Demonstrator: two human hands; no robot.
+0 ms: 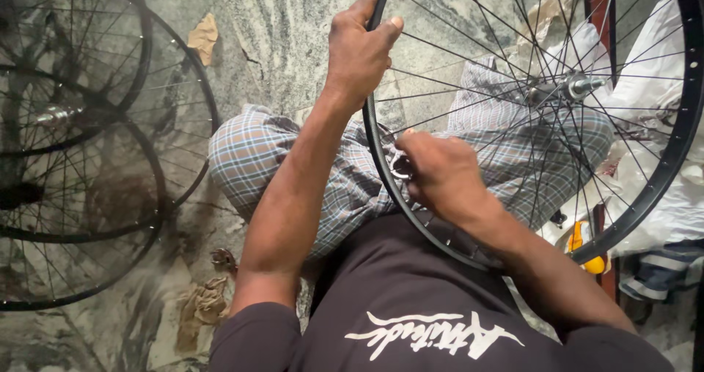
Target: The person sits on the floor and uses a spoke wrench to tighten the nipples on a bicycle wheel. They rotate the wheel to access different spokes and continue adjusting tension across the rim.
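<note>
A black bicycle wheel rim (678, 134) with thin metal spokes and a silver hub (576, 87) stands upright over my lap. My left hand (359, 46) grips the rim's left edge near the top, thumb laid over it. My right hand (440, 174) is closed around a small round metal tool (400, 168) held against the rim's inner side where the spokes meet it. My legs in checked cloth (257, 156) lie under the wheel.
Several spoked black wheels (88, 196) lie stacked on the stone floor at the left. Scraps of brown paper (203, 38) and a crumpled rag (202, 306) lie on the floor. White cloth (660, 79) and a yellow object (583, 244) sit behind the wheel at right.
</note>
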